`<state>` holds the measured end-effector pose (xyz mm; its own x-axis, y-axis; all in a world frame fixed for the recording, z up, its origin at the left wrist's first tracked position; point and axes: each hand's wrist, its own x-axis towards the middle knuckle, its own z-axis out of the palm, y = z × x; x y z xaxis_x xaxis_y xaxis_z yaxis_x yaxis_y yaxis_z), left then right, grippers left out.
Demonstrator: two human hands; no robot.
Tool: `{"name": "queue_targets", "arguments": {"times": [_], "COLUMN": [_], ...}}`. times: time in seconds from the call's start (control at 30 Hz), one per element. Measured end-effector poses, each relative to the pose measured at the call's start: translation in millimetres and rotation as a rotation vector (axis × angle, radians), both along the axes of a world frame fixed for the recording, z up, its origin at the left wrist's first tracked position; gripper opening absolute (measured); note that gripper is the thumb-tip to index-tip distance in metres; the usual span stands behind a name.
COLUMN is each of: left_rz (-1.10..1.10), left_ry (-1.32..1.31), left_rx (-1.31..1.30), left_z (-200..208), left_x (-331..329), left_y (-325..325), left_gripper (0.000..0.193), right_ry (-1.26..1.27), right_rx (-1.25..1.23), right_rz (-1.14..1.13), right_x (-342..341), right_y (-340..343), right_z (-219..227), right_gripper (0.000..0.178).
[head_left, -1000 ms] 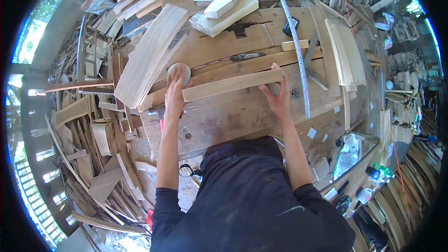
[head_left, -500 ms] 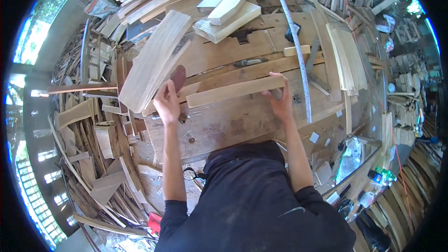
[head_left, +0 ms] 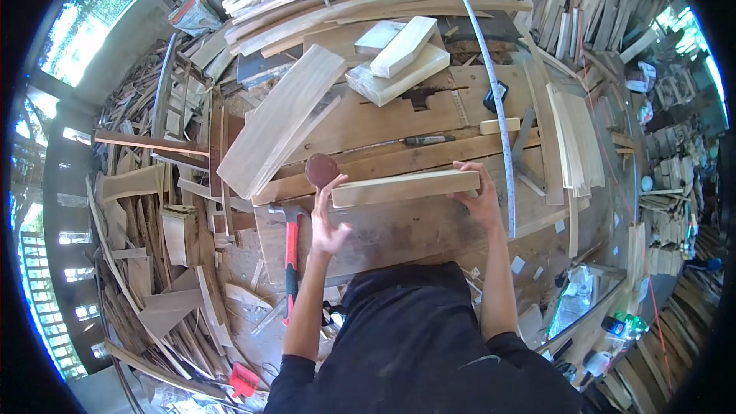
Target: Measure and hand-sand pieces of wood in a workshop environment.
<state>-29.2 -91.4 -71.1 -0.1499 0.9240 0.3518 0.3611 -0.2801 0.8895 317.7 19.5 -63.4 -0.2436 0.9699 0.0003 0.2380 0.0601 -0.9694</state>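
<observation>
My right hand [head_left: 483, 203] grips the right end of a narrow, pale wooden board [head_left: 406, 187], fingers over the top and thumb on the near side. The board lies crosswise in front of my body above the workbench [head_left: 368, 241]. At its left end is my left hand [head_left: 328, 226], fingers spread and thumb apart; the fingertips are beside the board's end, and contact is hard to tell. Just beyond those fingertips sits a round brown-red disc [head_left: 322, 171], like a sanding disc. A hammer [head_left: 291, 249] with a red and black handle lies left of my left forearm.
A wide plank [head_left: 287, 119] rests at the bench's left. Several thick wood blocks [head_left: 399, 69] are stacked at the back. A long metal ruler [head_left: 491, 92] spans the right side, near thin boards [head_left: 571, 138]. A dark pen-like tool [head_left: 429, 139] lies mid-bench.
The view has shifted, and the hammer now shows. My left hand has opened its fingers at the board's left end. My right hand still holds the right end.
</observation>
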Motion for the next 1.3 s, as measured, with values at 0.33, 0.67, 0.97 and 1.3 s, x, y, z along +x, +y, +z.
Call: {"name": "queue_targets", "arguments": {"times": [0.33, 0.67, 0.97, 1.3], "left_rz": [0.239, 0.266, 0.794, 0.988], "left_ry": [0.424, -0.362, -0.593, -0.47], "left_rx": [-0.148, -0.143, -0.256, -0.338], "left_z": [-0.9, -33.1, 38.4, 13.4], "left_x": [13.2, 1.3, -58.3, -224.9], "left_y": [9.7, -5.7, 21.5, 71.9], "left_gripper": [0.063, 0.04, 0.086, 0.107], "right_ry": [-0.088, -0.003, -0.126, -0.975], "right_rx": [0.224, 0.033, 0.333, 0.558], "right_rz": [-0.152, -0.368, -0.387, -0.761], "right_x": [-15.4, -49.0, 27.0, 215.4], "right_y": [-5.2, -2.0, -11.6, 80.5], "right_z": [-30.9, 19.0, 20.8, 57.1], "right_gripper": [0.064, 0.051, 0.061, 0.077]}}
